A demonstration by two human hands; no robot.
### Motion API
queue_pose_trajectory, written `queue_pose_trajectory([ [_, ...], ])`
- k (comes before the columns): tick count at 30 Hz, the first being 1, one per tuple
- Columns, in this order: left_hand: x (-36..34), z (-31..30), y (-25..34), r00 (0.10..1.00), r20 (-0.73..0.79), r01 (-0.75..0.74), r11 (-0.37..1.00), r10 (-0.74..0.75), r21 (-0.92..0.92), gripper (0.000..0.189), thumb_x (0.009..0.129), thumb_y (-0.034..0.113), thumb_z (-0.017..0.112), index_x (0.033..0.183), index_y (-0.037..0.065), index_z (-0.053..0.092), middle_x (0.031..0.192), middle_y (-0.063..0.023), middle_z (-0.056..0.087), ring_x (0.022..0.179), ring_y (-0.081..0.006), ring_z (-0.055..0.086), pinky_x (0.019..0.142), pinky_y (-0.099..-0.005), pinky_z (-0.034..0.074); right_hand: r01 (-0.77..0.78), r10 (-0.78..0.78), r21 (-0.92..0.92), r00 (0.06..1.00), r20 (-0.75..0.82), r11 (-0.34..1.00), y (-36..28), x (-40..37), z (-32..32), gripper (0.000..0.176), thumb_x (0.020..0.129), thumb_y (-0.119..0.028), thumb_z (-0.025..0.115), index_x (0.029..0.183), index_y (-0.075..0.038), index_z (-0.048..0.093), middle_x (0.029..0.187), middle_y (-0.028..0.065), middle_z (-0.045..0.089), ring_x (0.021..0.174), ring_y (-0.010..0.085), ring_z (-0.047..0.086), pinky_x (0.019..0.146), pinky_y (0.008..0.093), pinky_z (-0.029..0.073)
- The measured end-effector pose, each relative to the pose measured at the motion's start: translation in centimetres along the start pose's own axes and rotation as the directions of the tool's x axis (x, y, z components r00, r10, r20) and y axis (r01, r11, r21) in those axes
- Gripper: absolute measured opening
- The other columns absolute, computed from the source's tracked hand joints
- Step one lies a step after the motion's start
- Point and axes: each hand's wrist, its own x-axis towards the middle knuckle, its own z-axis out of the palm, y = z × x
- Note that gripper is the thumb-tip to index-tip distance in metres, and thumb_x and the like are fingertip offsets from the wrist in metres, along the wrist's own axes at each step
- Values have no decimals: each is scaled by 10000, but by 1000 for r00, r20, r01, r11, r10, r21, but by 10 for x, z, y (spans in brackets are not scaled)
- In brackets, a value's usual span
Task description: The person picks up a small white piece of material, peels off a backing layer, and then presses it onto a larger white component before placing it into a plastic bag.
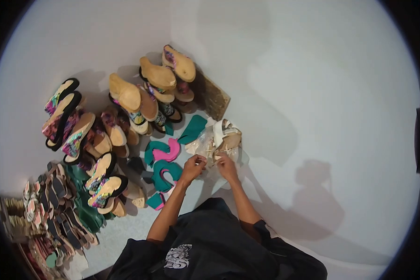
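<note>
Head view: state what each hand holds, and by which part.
Left hand and right hand both seem to pinch the near edge of the clear plastic bag of pale sandals; exact grip unclear.

bag contents unclear, lower-left sandals cropped

Shoemaking workshop: unfinished sandals, cut insoles

Shirt: black short-sleeved fabric T-shirt, loose and creased, filling the near edge of the view.
Print: white-and-grey graphic print on the shirt front, near left; its lettering is too small to read.
Sleeves: left sleeve and right sleeve, both short and black, the hems sitting loosely.
Arms: uncovered from the sleeve hems down to the wrists.
Hands: left hand and right hand, both bare.
</note>
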Motion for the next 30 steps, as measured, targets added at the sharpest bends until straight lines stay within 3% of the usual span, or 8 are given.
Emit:
queue_pose_trajectory([
  [1,4,5,1,1000,-12,11,998,-11,56,228,861,194,624,997,12,614,844,-80,653,704,-140,645,553,-272,502,118,-119,-76,993,-13,990,3,1,7,433,789,26,557,1198,-114,576,1065,192,618,925,314,634,826,381,502],
  [7,9,13,-27,994,-56,-79,976,92,203,216,853,139,604,1027,11,605,877,-76,642,722,-136,630,584,-287,512,424,-458,-450,888,38,786,12,7,29,336,789,28,587,1114,-52,625,1075,166,604,879,309,627,776,355,509],
  [13,11,3,-24,980,-126,-130,977,152,170,214,821,129,619,993,2,625,882,-143,675,801,-235,668,718,-329,522,140,-177,-151,947,-269,979,-52,-3,-5,214,774,37,628,983,-4,644,906,133,612,753,235,632,655,303,502],
  [17,16,1,-5,984,-88,-137,976,153,171,391,776,70,655,1156,50,563,970,-138,660,795,-240,659,717,-331,526,336,-387,-199,851,-354,921,-93,9,-32,215,783,40,627,992,-7,625,875,106,609,686,183,612,624,283,488],
  [21,2,9,52,953,14,-301,953,301,-35,713,731,5,697,1374,124,415,1070,-148,628,776,-216,640,703,-307,534,281,-270,20,939,-213,959,-124,8,-44,393,818,31,628,1184,-17,493,845,79,588,700,127,597,632,255,480],
  [24,21,11,55,899,147,-421,907,413,24,729,726,-2,709,1386,104,417,1083,-163,623,806,-205,629,694,-300,540,295,-286,195,955,-74,935,-124,3,-40,396,836,23,625,1199,-14,469,857,62,590,709,121,596,633,251,484],
  [25,31,8,49,927,262,-283,959,268,20,652,732,-27,686,1340,43,460,1095,-158,621,843,-200,631,672,-305,542,294,-285,196,956,-74,936,-123,1,-39,396,836,23,625,1199,-14,469,857,62,590,709,121,596,633,251,484],
  [30,67,9,28,876,124,-475,879,466,52,474,808,-51,589,1272,-21,499,1074,-132,629,849,-181,647,683,-295,554,247,-217,51,918,-332,968,-94,2,-41,483,818,12,639,1264,-31,460,979,121,586,794,167,629,712,266,505],
])
